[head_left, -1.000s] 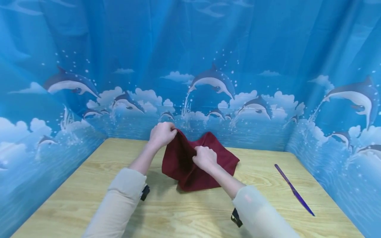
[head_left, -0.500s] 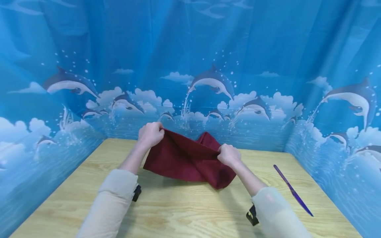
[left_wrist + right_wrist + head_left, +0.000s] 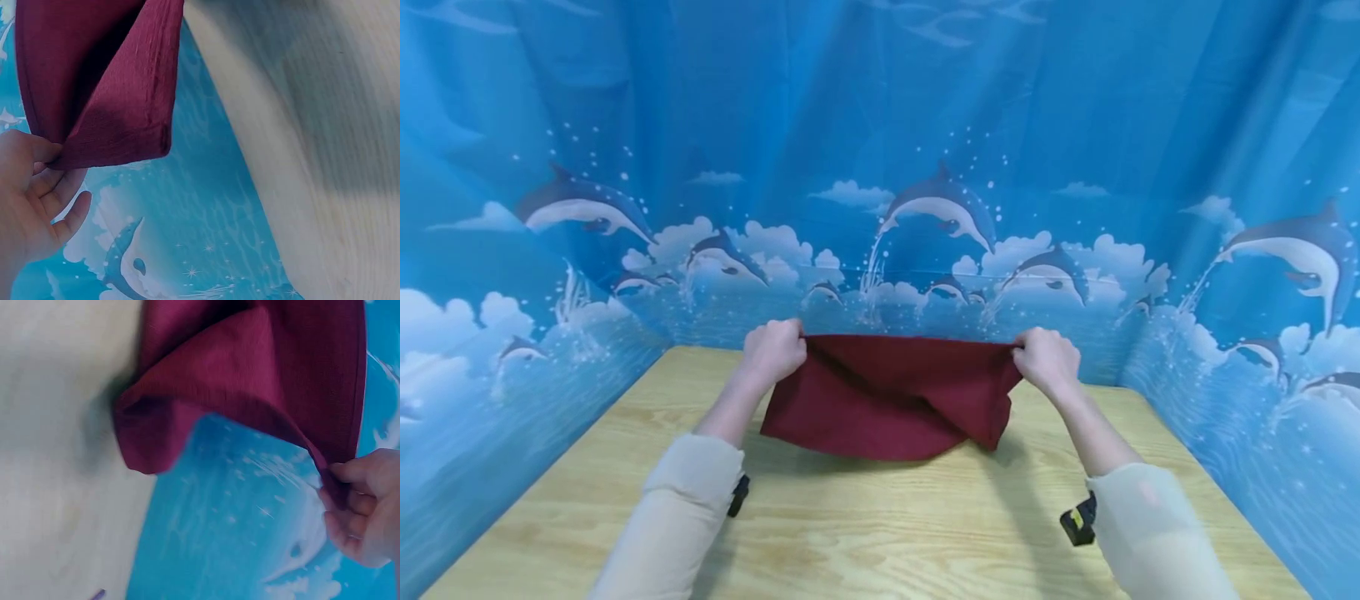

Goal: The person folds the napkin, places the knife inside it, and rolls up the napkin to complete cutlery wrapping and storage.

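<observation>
A dark red cloth [image 3: 880, 425] hangs between both hands in the head view, its top edge drawn nearly straight. My left hand [image 3: 775, 350] pinches its upper left corner. At the opposite end, my right hand [image 3: 1048, 360] grips the upper right corner. In the left wrist view, thumb and fingers [image 3: 47, 150] pinch the cloth's edge. Some material bunches at the tips of the right hand's fingers [image 3: 359, 503] in the right wrist view. A diagonal fold crosses the cloth, and its lower right part is crumpled back.
The pale wooden table [image 3: 865, 533] lies below the cloth. A blue curtain [image 3: 880, 167] printed with dolphins rises behind and along both sides. The tip of a purple thing [image 3: 98, 594] shows at the bottom of the right wrist view.
The right hand has moved right and up along the edge to the far corner, and the left hand slightly left. The cloth has spread wide. The right arm now covers the purple knife.
</observation>
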### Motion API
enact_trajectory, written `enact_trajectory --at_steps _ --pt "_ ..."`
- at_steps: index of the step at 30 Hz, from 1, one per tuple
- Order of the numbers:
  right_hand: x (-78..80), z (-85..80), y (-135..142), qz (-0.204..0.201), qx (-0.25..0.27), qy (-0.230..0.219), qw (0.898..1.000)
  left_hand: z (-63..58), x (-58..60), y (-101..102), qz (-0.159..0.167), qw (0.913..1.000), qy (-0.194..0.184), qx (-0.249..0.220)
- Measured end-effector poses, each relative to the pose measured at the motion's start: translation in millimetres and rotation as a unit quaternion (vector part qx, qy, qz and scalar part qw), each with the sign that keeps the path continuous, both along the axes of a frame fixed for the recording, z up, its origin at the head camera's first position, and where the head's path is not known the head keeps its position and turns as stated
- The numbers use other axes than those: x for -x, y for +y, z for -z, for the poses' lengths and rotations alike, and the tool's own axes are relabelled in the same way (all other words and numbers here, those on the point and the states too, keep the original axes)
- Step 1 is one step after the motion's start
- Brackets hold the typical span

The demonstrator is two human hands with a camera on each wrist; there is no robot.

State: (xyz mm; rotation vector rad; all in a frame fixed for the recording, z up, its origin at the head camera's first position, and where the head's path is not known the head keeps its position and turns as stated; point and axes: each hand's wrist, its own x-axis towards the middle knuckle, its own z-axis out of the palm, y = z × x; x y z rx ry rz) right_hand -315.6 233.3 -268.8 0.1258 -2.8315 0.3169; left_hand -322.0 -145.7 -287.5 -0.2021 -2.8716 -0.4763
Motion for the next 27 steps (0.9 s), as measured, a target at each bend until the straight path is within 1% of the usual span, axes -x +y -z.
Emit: enact_trajectory --at_steps 3,6,9,12,15,17,18,19,21,25,27 --pt "-2.8 -18.1 7.5 -0.002 0.002 0.058 0.998 6.9 0.1 -2.0 0.006 0.9999 0.006 0.014" --pt "-6.0 -33.7 14.3 -0.002 -0.005 0.104 0.995 14.1 0.3 -6.9 -0.001 0.9997 0.010 0.022" --pt "-8.9 -45.1 23.4 0.006 -0.014 0.140 0.990 18.2 0.1 -13.9 -0.012 0.9994 0.025 0.021" --pt "-10.8 -53.1 34.4 0.021 -0.014 0.163 0.986 16.2 -0.2 -22.3 -0.023 0.9988 0.041 0.015" --pt "-13.1 -58.0 46.2 0.034 -0.007 0.180 0.983 9.4 -2.4 -28.9 -0.036 0.9980 0.052 0.006" --pt "-14.0 -60.5 52.1 0.039 -0.003 0.192 0.981 3.7 -3.6 -32.2 -0.044 0.9960 0.078 -0.002" --pt "-14.9 -61.9 54.3 0.038 0.000 0.203 0.978 0.4 -4.7 -33.3 -0.049 0.9941 0.097 -0.007" --pt "-15.5 -63.2 56.3 0.037 0.004 0.215 0.976 -3.1 -5.8 -34.1 -0.053 0.9909 0.122 -0.015" --pt "-17.9 -67.4 58.6 0.031 0.009 0.238 0.971 -10.6 -8.0 -34.7 -0.062 0.9807 0.182 -0.035" --pt "-24.7 -79.5 60.9 0.022 0.019 0.280 0.959 -29.5 -14.3 -34.3 -0.075 0.9522 0.283 -0.088" --pt "-29.4 -86.6 61.0 0.024 0.024 0.290 0.956 -40.0 -17.7 -33.9 -0.074 0.9396 0.315 -0.111"
